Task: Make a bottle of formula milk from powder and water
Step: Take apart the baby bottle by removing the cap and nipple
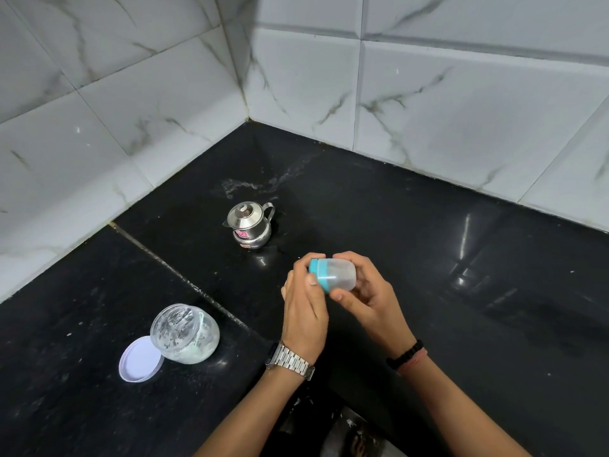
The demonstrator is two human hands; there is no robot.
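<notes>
Just below the middle of the frame, both hands hold a small bottle [333, 275] on its side above the glossy black stone surface [428, 258]. The left hand [304, 305] curls round its teal ring; the right hand [365, 291] wraps the cloudy plastic body. Its teat end is hidden. Lower left stand a rounded glass jar [184, 334], powder clinging inside, and a flat white lid [140, 359]. A lidded steel jug [249, 224] stands behind.

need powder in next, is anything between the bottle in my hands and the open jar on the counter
Nothing visible is in the way. The bottle is held in both hands, left hand at the teal cap end, right hand round the body. Only bare black counter lies between it and the open jar.
</notes>
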